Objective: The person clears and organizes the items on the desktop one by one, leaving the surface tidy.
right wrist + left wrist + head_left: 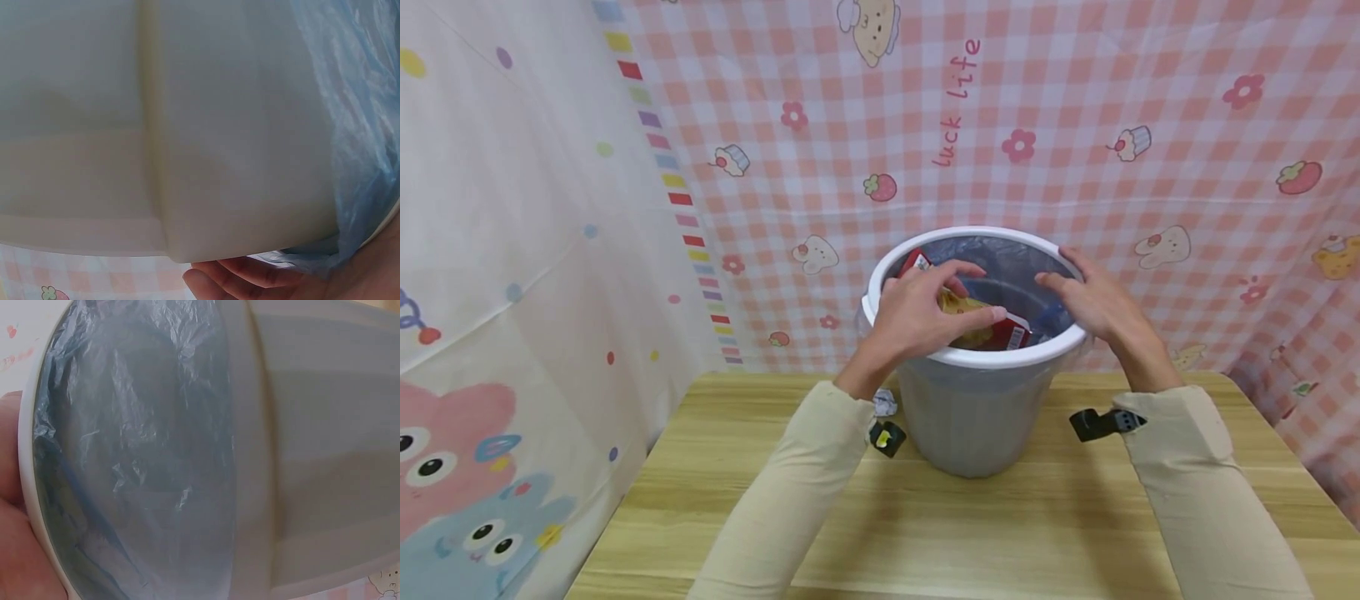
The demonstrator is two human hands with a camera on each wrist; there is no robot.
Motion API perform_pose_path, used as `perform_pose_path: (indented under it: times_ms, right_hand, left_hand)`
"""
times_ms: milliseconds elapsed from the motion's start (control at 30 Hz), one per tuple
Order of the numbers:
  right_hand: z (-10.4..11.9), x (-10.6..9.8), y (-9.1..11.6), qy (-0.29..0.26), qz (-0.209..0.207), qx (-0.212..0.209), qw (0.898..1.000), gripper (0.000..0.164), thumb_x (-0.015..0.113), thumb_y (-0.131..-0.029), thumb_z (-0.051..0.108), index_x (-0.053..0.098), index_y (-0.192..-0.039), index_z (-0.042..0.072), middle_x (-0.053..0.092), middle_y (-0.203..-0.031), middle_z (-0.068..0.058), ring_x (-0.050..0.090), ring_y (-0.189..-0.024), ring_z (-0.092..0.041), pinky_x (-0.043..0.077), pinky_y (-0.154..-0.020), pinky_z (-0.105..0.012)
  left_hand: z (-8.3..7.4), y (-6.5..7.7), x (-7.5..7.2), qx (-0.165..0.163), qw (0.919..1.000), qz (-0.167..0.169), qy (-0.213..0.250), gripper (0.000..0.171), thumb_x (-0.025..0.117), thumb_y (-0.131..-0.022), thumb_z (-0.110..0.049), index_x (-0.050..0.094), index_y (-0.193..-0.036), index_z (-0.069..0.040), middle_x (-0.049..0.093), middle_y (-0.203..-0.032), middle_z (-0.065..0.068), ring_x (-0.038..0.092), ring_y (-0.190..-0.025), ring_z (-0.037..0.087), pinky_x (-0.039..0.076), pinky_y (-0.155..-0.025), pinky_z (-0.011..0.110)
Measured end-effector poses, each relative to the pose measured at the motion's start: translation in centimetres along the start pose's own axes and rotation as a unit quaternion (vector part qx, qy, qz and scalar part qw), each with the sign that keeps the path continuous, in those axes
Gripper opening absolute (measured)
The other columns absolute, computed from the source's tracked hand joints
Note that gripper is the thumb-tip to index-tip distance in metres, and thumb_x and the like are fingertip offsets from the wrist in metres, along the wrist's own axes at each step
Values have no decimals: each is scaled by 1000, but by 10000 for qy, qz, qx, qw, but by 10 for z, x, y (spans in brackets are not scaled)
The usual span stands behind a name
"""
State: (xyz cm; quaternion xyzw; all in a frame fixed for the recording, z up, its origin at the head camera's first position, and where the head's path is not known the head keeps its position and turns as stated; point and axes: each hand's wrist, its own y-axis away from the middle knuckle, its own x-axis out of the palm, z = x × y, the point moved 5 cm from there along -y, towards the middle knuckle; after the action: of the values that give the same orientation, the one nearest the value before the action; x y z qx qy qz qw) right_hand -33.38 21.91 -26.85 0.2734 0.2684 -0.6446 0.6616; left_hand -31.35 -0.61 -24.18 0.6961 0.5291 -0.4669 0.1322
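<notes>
A grey trash can [973,417] with a white rim stands upright on the table, lined with a translucent bluish plastic bag [144,425] folded over its edge. Inside lie red and yellow packages [1011,333], partly hidden by my left hand [925,310]. That hand reaches over the left side of the rim, thumb and fingers apart above the opening, with nothing seen between them. At the right side of the rim, my right hand [1097,296] holds the edge, thumb inside. Its fingers [250,275] lie along the outside of the can in the right wrist view.
A crumpled piece of paper [885,402] lies on the wooden table [745,500], left of the can. Behind the table hangs a pink checked cloth [775,217], and a white patterned cloth [535,250] hangs at the left.
</notes>
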Motion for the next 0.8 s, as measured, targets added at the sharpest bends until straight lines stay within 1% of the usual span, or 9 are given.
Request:
perform_pose_path:
  times_ms: [133,300,433,500,600,667,733,800]
  right_hand:
    - [0,1,0,-61,2,1,10000,82,37,-98,61,1,-160,20,18,-158,-31,37,-130,-51,32,-105,-67]
    - [1,2,1,-115,7,-34,9999,81,37,-99,58,1,-160,19,21,-157,-32,40,-127,-50,37,-103,-66]
    - [0,2,0,-72,-9,-40,10000,81,37,-99,59,1,-160,19,20,-157,-32,38,-129,-51,34,-104,-67]
    - [0,1,0,-47,-20,-31,10000,82,37,-99,60,2,-160,19,19,-157,-32,37,-130,-52,32,-105,-67]
    - [0,0,0,11,-47,-14,10000,83,37,-98,61,3,-160,19,18,-158,-32,35,-131,-53,30,-106,-68]
    - [0,0,0,22,-49,-1,10000,84,38,-97,63,3,-160,19,17,-158,-32,34,-133,-53,28,-107,-68]
    - [0,0,0,33,-45,17,10000,86,38,-96,65,2,-160,20,16,-158,-32,33,-133,-54,28,-107,-68]
    - [0,0,-1,18,-35,30,10000,87,37,-96,66,2,-160,21,15,-159,-32,32,-135,-54,27,-107,-68]
  left_hand:
    - [0,0,-1,43,10000,52,64,56,64,-86,-62,59,-132,-29,68,-105,-9,54,-109,14,28,-107,48]
    - [1,0,-2,35,9997,218,117,55,60,-89,-62,58,-133,-28,68,-108,-9,54,-112,15,27,-108,49]
    - [2,-1,-1,-14,9991,327,278,54,58,-91,-61,56,-134,-28,68,-110,-9,54,-112,14,26,-109,48]
    - [3,-1,-2,-61,9985,307,443,53,58,-91,-60,56,-134,-28,68,-109,-9,56,-111,13,28,-109,47]
    - [5,0,-3,-174,9967,188,769,51,58,-91,-59,55,-132,-29,68,-108,-10,59,-105,10,39,-101,41]
    - [6,0,-4,-233,9946,80,1010,48,60,-92,-57,56,-130,-29,68,-106,-10,61,-97,10,46,-90,36]
    - [7,0,-5,-278,9918,1,1248,45,61,-92,-54,56,-129,-29,67,-105,-9,60,-91,10,49,-80,32]
    - [8,0,-6,-298,9882,-81,1501,42,62,-93,-50,56,-128,-27,67,-104,-6,60,-88,12,50,-77,30]
